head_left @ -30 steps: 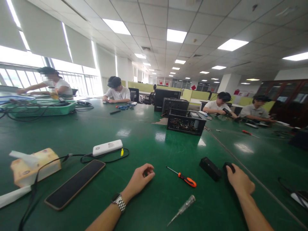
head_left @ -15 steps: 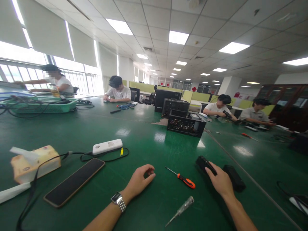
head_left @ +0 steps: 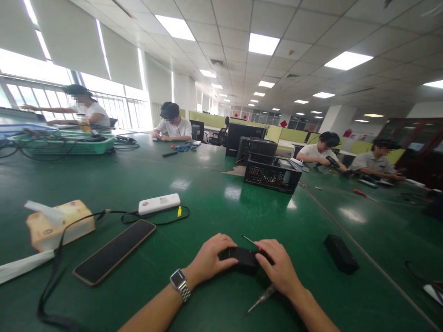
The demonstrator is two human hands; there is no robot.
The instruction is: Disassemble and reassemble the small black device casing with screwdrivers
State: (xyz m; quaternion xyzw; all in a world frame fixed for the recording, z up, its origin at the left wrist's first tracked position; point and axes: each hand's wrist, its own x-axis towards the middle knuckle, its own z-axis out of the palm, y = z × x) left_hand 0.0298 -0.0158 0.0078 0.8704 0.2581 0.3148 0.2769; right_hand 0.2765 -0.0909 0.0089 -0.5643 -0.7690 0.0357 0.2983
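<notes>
My left hand, with a metal-banded watch on the wrist, grips the left end of a black oblong block-like device. At the other end my right hand holds the same device, thumb on the near side. What kind of device it is cannot be made out. Behind the right hand lies a screwdriver, its shaft showing and its orange-and-black handle mostly covered. A clear-handled screwdriver lies below, partly hidden by the right hand. Farther right, a second black block rests on the green table.
To the left are a dark phone, a white power bank with a black cable, and a tissue pack. Open black computer cases stand ahead. A green basket holds cables. Several people sit around the table.
My right hand has carried the black device leftward to the middle, over the screwdrivers. My left hand has closed on its other end. The view has shifted slightly.
</notes>
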